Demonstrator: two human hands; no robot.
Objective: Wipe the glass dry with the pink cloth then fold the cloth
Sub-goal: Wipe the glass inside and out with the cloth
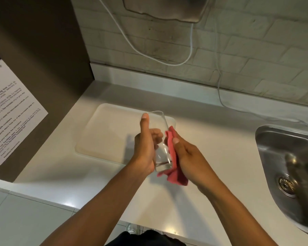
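L hand [145,148] wrapped round glass [160,139]; R hand [187,157] presses pink cloth [172,167] vs its side.

The glass [161,139] is clear and glossy, the pink cloth [174,167] soft and matt, the tabletop [212,132] smooth white, the sink [288,157] brushed metal, and the wall [238,50] rough painted brick.
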